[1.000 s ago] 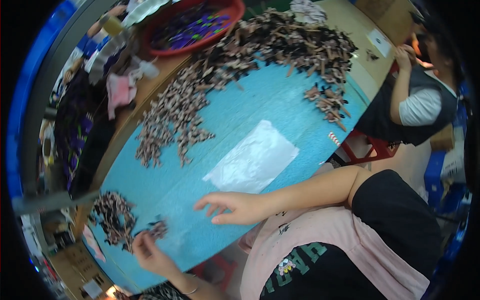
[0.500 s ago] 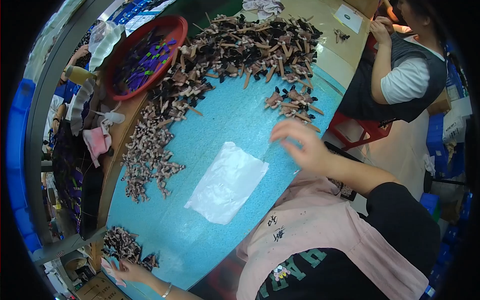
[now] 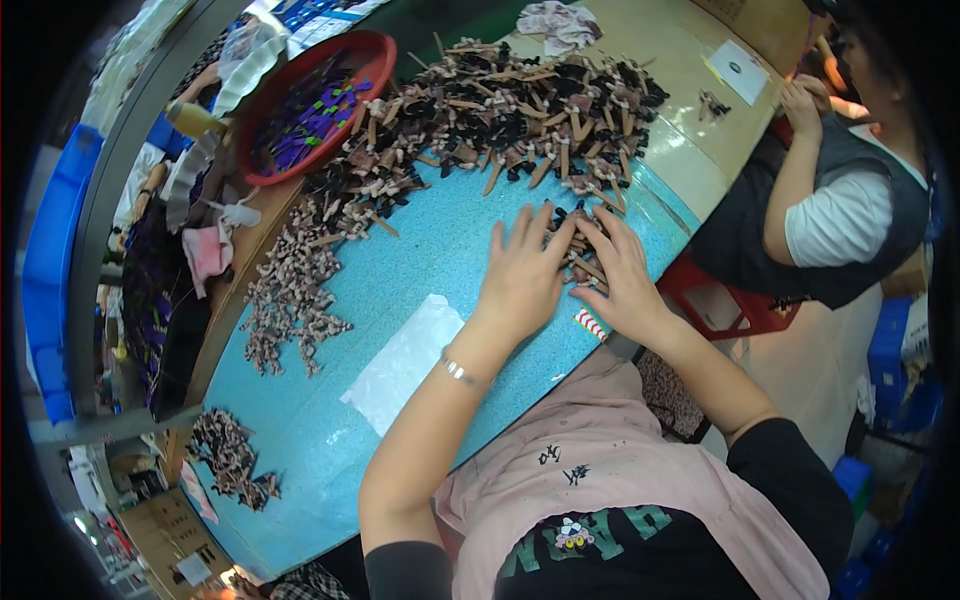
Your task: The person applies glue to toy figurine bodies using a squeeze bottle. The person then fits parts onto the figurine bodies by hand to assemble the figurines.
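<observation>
Both hands lay flat and side by side on a turquoise speckled surface (image 3: 420,250), fingers spread and apart, clamped on nothing. The left hand (image 3: 522,275) and the right hand (image 3: 622,280) pressed down on a small cluster of tan-and-black pieces (image 3: 582,262) between and partly under the fingers, at about one o'clock from the wearer's chest. The pieces were too small to identify — short stick-like bits with dark ends. The step looked like gathering or sorting a small batch off the main heap; the next move would probably call for closing the fingers around a few pieces without scattering the rest.

A long heap of the same pieces (image 3: 500,110) curved from twelve to ten o'clock. A clear plastic sheet (image 3: 405,360) lay at nine o'clock of the hands, a smaller pile (image 3: 235,460) at eight. A red basin (image 3: 380,50) of purple items sat at eleven. A seated co-worker (image 3: 850,200) worked at two o'clock — the room looked like a crowded workshop.
</observation>
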Tool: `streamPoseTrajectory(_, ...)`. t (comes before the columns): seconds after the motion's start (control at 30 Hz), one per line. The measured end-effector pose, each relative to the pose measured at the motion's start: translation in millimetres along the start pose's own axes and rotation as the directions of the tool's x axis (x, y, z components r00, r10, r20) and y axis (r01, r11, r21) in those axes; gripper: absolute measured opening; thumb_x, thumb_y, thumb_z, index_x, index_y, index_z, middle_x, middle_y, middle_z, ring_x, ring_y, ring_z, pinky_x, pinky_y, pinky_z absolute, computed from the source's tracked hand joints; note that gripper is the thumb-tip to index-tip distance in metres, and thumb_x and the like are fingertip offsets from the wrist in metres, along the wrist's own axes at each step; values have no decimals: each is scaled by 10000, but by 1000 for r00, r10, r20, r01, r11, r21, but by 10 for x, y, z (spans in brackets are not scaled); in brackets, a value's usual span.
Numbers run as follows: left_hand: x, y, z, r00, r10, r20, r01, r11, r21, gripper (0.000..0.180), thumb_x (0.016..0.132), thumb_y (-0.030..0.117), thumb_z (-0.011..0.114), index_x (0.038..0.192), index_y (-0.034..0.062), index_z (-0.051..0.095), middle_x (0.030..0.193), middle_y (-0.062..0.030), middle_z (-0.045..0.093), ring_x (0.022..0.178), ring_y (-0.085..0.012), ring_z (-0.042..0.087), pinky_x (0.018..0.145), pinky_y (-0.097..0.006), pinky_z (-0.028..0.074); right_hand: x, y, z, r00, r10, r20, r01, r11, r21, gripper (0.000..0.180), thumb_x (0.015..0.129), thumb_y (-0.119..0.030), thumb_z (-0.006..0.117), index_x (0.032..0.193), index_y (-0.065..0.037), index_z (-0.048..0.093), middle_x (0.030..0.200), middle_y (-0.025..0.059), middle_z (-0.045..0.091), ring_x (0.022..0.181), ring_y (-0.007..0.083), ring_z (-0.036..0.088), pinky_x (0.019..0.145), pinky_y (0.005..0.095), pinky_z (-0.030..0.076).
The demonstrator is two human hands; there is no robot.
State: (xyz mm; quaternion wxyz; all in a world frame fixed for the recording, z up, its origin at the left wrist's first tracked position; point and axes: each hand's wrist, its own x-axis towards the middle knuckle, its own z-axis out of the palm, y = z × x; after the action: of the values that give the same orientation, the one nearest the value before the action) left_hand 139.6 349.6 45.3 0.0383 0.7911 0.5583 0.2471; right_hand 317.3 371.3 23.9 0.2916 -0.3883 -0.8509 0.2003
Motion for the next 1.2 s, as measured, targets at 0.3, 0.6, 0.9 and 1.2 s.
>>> streamPoseTrajectory(0.3,-199,-228,-131,996,63,-56,-59,996,71,306,801,142,634,1089,62,567,977,-95,614,846,-246,606,695,-365,505,55,85,-13,992,40,118,-51,994,93,838,681,-107,772,1404,-88,349,1445,209,277,1317,405,296,1085,496,234)
streamPoseTrajectory(0.6,-1259,30,-1433,717,-555,422,697,589,-408,250,925,151,551,1128,6,564,966,-173,661,858,-302,655,763,-348,514,95,-238,91,994,-97,42,103,978,-180,661,724,-111,739,1319,-74,453,1443,188,298,1358,408,250,1100,549,150)
streamPoseTrajectory(0.9,-1891,11,-1200,706,-333,625,672,594,-442,284,917,222,564,1028,-40,547,862,-223,653,787,-388,628,685,-419,481,-256,-1213,543,689,-622,372,390,751,533,599,674,-40,721,1240,-59,525,1294,159,478,1178,341,478,980,445,360)
streamPoseTrajectory(1.2,-2190,310,-1075,802,-581,135,597,782,-178,395,789,141,703,1099,-14,514,1122,-225,559,835,-347,615,698,-395,484,-488,-1201,682,785,-520,336,360,825,436,584,666,-64,735,1218,-43,546,1057,106,582,952,294,559,832,399,411)
